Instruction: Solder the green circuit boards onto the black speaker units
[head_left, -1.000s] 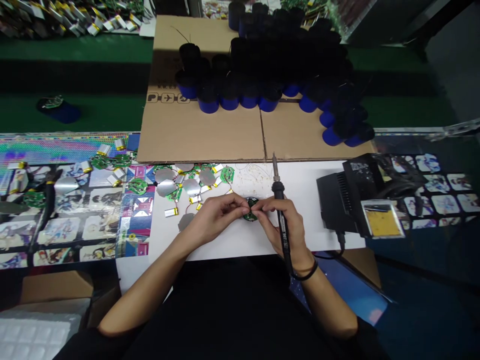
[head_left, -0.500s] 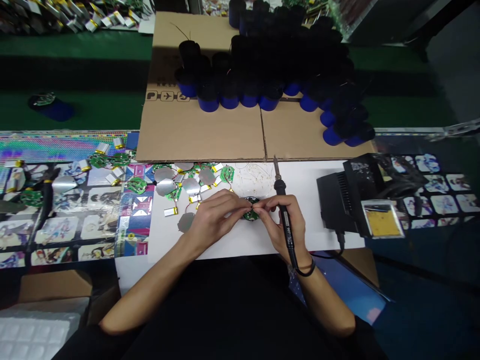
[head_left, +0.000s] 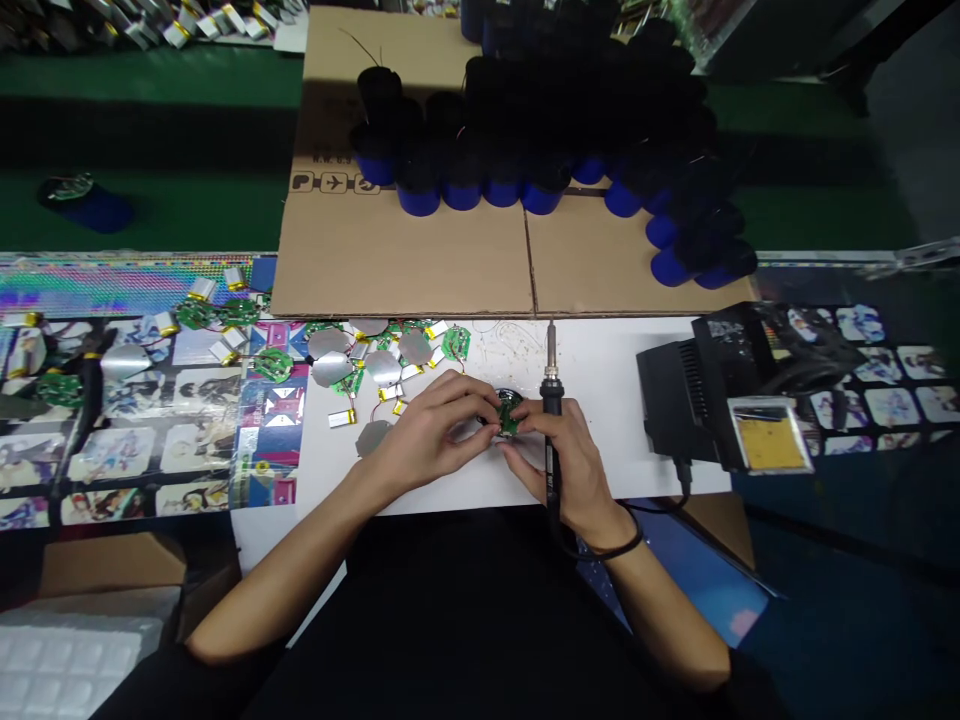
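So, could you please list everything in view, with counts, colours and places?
Sheet: at least one, white, centre
Board: one, green, over the sheet
Iron: one, black with metal tip, right of the board
Loose boards: many, green, left
Batteries: many, silver and yellow, left
Discs: several, grey, left
Cardboard: one spread, brown, beyond the sheet
Cylinders: many, blue with dark tops, mostly on the cardboard
Station: one, black, right
Sponge: one, yellow, by the station
Pliers: one pair, black-handled, left
Tray: at least one, white, bottom left
Left hand: one, left of the board
Right hand: one, holding the iron, fingers at the board
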